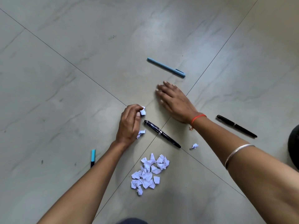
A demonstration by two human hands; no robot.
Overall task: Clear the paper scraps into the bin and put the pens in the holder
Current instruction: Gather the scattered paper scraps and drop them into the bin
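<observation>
Left grip (129, 122) pinches a paper scrap (143, 111); right grip (174, 101) (flat) released.

I'm on an indoor floor (80, 78) of large grey marbled tiles. Which kind of room, I can't tell.

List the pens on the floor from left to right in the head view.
Teal-and-black pen → dark blue pen with silver band → light blue pen → black pen. The middle two overlap in span; they are ordered by their centres.
</observation>
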